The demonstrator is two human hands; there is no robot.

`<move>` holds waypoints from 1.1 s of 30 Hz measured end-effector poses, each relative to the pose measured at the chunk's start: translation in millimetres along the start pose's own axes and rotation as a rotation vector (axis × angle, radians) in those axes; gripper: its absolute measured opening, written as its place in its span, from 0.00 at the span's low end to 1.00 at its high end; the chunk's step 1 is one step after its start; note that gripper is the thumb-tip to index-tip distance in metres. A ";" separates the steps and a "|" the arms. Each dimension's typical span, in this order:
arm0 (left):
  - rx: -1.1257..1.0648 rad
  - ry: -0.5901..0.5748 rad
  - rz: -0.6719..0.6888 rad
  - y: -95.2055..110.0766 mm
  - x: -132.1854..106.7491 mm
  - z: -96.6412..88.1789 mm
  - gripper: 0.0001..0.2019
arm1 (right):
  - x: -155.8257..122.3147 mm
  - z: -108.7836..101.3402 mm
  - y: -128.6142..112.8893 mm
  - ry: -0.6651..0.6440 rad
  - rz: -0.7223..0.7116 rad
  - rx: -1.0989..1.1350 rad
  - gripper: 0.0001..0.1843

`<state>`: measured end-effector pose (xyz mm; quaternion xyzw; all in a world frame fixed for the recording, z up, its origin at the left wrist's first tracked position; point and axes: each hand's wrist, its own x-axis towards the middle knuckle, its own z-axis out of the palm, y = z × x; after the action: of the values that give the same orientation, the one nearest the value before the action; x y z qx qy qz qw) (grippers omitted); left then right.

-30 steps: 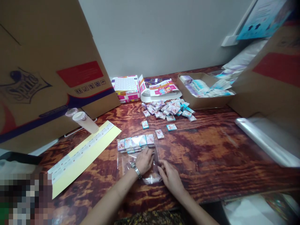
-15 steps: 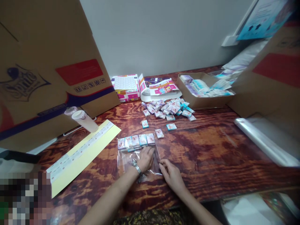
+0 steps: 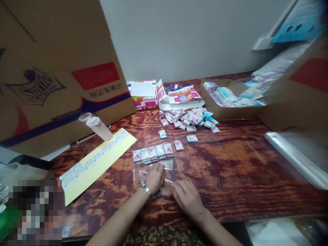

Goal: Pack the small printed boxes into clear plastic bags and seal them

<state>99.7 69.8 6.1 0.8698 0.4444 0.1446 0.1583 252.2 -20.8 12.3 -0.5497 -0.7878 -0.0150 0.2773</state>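
Observation:
A clear plastic bag [image 3: 169, 166] lies flat on the dark wooden table [image 3: 230, 171], with a row of small pink and teal packets [image 3: 152, 152] packed in its far end. My left hand [image 3: 154, 177], with a wristwatch, presses fingers-down on the bag's near part. Beside it, my right hand [image 3: 186, 197] rests palm down at the bag's near right corner, fingers bent over the plastic edge. Three loose packets [image 3: 178, 145] lie just beyond the bag.
A heap of packets [image 3: 188, 119] sits farther back, with printed cartons [image 3: 144, 94] and an open cardboard tray [image 3: 225, 111] behind. A yellow label sheet [image 3: 102, 159], a small bottle [image 3: 100, 128], a big cardboard box [image 3: 56, 75] left, and plastic film [image 3: 297, 155] right.
Both hands slid back toward me along the bag, from just under the packet row to its near end. The camera view shifted slightly.

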 end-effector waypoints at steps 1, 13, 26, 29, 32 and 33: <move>0.017 -0.001 -0.015 -3.7 -5.0 -1.4 0.11 | 2.5 6.2 -9.2 -0.039 -0.080 0.015 0.10; 0.054 -0.053 0.006 -30.8 11.4 -10.6 0.14 | -7.9 72.3 -17.6 -0.141 -0.168 -0.010 0.17; 0.134 -0.092 -0.097 -31.3 -7.6 -32.7 0.10 | -1.2 56.6 -15.8 -0.277 -0.128 0.102 0.19; 0.090 -0.105 -0.036 -16.0 -5.4 -22.6 0.10 | 3.9 45.2 -16.3 -0.344 -0.148 0.156 0.25; 0.020 -0.126 0.046 -3.6 6.0 -6.3 0.11 | 3.3 41.4 -15.8 -0.363 -0.165 0.167 0.23; -0.001 -0.124 0.060 -2.5 11.8 -1.6 0.13 | 1.9 42.2 -15.6 -0.357 -0.162 0.167 0.22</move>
<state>103.9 81.0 7.8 0.8900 0.4072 0.0953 0.1816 220.4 -11.5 -18.1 -0.4536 -0.8646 0.1256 0.1758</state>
